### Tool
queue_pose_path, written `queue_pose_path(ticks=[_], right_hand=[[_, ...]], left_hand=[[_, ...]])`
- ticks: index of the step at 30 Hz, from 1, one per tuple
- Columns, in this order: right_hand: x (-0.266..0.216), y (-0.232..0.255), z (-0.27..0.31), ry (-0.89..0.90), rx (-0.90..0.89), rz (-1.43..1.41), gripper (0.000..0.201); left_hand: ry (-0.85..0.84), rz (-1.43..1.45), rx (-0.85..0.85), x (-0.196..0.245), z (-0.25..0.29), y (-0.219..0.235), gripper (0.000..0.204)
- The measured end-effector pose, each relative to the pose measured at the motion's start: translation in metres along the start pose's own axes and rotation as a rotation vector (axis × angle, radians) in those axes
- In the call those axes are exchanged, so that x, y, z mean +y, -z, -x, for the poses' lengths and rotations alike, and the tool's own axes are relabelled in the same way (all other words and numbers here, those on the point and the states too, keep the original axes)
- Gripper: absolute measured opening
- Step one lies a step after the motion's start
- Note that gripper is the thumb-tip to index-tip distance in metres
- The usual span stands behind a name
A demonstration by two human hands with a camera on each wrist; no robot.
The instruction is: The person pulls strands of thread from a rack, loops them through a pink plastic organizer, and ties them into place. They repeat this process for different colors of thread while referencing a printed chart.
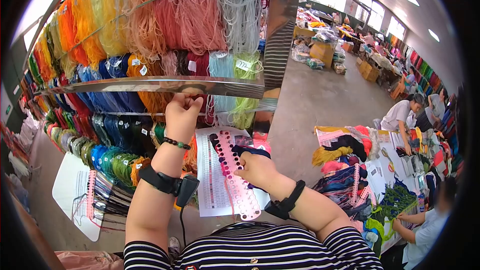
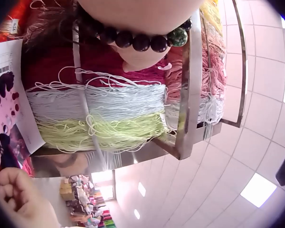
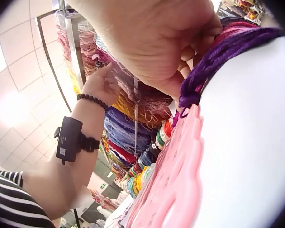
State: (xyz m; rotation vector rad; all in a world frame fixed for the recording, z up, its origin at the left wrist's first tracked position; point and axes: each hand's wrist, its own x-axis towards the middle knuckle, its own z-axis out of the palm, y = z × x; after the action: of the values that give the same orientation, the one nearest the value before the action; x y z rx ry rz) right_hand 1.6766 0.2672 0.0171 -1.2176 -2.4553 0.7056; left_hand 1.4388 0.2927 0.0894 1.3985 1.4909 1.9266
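My left hand (image 1: 182, 115) reaches up under a metal rail (image 1: 150, 86) into hanging thread skeins, fingers bent at the dark red skein (image 2: 50, 66). Whether it pinches any strands I cannot tell. Pale blue and lime green skeins (image 2: 104, 128) hang beside it. Lower down, my right hand (image 1: 257, 170) grips a pink perforated thread card (image 1: 248, 202) at its side. Dark purple thread loops (image 3: 228, 52) hang from the card's holes, close by the fingers. Behind the card lies a printed colour chart sheet (image 1: 207, 185).
Rows of coloured skeins (image 1: 190, 15) fill the rack above. A white board (image 1: 75, 190) with another pink card stands at lower left. To the right, a table (image 1: 390, 165) holds thread bundles, with people working around it. A cable hangs from my left wrist camera (image 1: 187, 190).
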Motion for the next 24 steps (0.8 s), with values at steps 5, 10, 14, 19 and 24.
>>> queue_pose_path(ticks=[5,10,14,19,24], right_hand=[[0.000,-0.001,0.000,-0.022,-0.014,0.002,0.033],[0.002,-0.003,0.001,-0.016,0.004,-0.001,0.033],[0.004,-0.004,0.000,-0.008,0.005,-0.003,0.033],[0.006,-0.005,-0.001,-0.009,0.003,-0.001,0.033],[0.007,-0.006,0.000,0.017,0.028,0.010,0.033]], left_hand=[[-0.018,-0.048,0.030,0.001,-0.006,-0.006,0.013],[0.160,0.242,-0.015,0.007,0.002,-0.003,0.010],[0.289,0.407,-0.080,0.019,0.008,0.015,0.009],[0.352,0.503,-0.050,0.024,0.006,0.023,0.007],[0.359,0.532,-0.084,0.028,0.008,0.023,0.008]])
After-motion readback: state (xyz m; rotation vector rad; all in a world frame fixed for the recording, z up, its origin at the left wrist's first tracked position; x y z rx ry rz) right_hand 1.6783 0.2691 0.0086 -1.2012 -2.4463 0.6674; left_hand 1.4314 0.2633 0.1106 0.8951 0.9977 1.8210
